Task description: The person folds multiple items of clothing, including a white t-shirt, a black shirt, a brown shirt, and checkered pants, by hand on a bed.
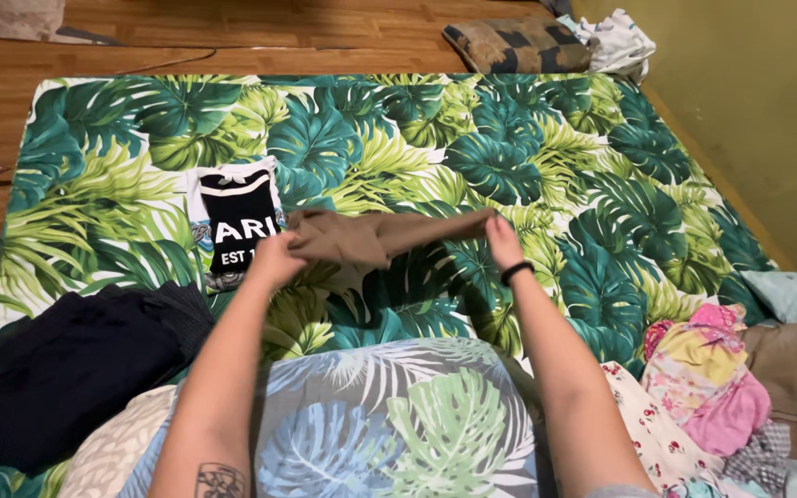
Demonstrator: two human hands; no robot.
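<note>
Both of my hands hold a brown cloth garment [375, 235] stretched above a mattress with a green leaf-print sheet [546, 166]. My left hand [274, 258] grips its left end, bunched in the fingers. My right hand [504, 242], with a black band on the wrist, pinches the right end. The garment hangs folded between them, a flap drooping in the middle. A leaf-print pillow [389, 424] lies across my lap under my forearms.
A folded black-and-white printed shirt [232, 221] lies left of the garment. Dark clothes [76, 364] are piled at the near left. Colourful clothes [703, 383] are heaped at the near right. A wooden floor, cushion [518, 44] and green wall lie beyond.
</note>
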